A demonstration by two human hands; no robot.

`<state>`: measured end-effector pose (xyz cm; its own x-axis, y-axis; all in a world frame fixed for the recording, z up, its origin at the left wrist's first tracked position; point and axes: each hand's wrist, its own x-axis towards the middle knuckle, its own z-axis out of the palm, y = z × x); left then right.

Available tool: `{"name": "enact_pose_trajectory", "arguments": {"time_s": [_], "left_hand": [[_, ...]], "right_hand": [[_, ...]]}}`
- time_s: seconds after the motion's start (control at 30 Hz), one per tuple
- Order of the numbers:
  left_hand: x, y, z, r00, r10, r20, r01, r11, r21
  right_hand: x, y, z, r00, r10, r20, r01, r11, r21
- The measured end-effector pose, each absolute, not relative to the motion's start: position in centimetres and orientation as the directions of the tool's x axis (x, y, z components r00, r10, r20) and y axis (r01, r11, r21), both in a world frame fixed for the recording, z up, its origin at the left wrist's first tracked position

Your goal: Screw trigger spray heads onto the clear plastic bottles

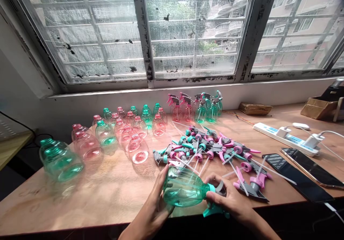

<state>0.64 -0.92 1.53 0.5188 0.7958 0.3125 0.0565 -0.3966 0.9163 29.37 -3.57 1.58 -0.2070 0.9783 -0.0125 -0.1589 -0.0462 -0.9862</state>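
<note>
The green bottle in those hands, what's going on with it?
Someone's left hand holds the green bottle sideways by its base, and the right hand grips the turquoise spray head at its neck. Loose spray heads lie piled just beyond. Open bottles stand to the left, and bottles with spray heads stand at the back.

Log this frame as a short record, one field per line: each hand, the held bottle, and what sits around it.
Left hand: around the green bottle's body
Right hand: on the teal-and-gray spray head at its neck
Held bottle: tipped sideways, neck toward right hand
Left: upright green and pink bottles without spray heads
Center: pile of loose spray heads
Back: upright bottles with spray heads
Right: power strip, two phones
</note>
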Motion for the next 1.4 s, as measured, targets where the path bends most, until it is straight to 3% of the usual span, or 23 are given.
{"name": "enact_pose_trajectory", "arguments": {"time_s": [0.2,0.6,1.07,1.4], "left_hand": [[0.50,-1.11,1.84,0.517,0.824,0.231,0.097,-0.325,0.941],[0.50,-1.15,1.94,0.510,0.817,0.269,0.159,-0.397,0.904],[0.28,-1.19,1.34,0.495,0.844,0.205,0.104,-0.292,0.951],[0.88,-0.94,1.50,0.501,0.828,0.251,0.040,-0.312,0.949]], "right_hand": [[29.45,-3.55,1.39,-0.211,0.977,-0.020,-0.147,-0.052,-0.988],[29.51,-3.23,0.68,-0.202,0.979,0.017,-0.128,-0.009,-0.992],[29.53,-3.41,0.92,-0.188,0.982,0.035,-0.121,0.012,-0.993],[29.83,-3.34,0.68,-0.201,0.980,-0.001,-0.215,-0.045,-0.976]]}}
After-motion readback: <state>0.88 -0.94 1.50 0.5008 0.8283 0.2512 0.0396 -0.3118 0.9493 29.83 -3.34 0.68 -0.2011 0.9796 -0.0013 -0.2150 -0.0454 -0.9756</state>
